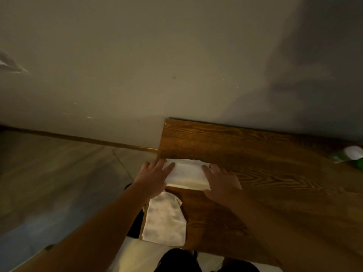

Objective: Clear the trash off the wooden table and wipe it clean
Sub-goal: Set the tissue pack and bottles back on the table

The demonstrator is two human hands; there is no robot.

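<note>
Pressing a white cloth [186, 174] flat on the desk [265, 154], both hands [155, 176] [222, 182] open; next, probably wiping strokes.

Bare wooden table [265, 163] rightward up to green-and-white bottle [351, 156].

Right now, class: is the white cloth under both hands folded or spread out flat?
Folded. The white cloth forms a narrow oblong on the wooden table, with a layered near edge, left hand and right hand pressing its ends.
</note>
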